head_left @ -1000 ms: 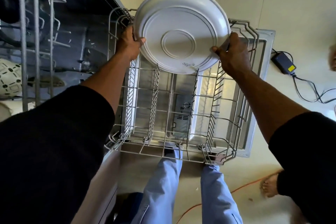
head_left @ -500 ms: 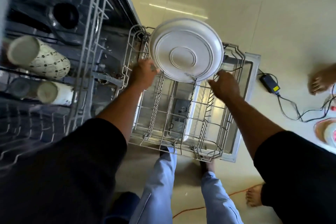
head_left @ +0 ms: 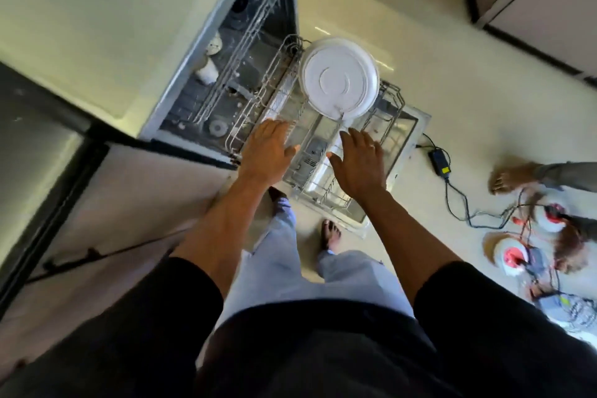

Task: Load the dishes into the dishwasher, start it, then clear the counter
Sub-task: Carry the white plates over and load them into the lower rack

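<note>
A plate [head_left: 339,81] stands at the far end of the rack [head_left: 391,100], the left hand [head_left: 268,152] and right hand [head_left: 358,165] hover with fingers [head_left: 277,128] spread and empty, so more loading, starting and clearing probably remain.

Pulled-out wire rack [head_left: 391,103] beneath left hand [head_left: 268,152] and right hand [head_left: 358,165], carrying one white plate [head_left: 339,81] on edge just beyond them.

Cups [head_left: 207,72] in the upper rack [head_left: 246,39] are too blurred to count.
</note>
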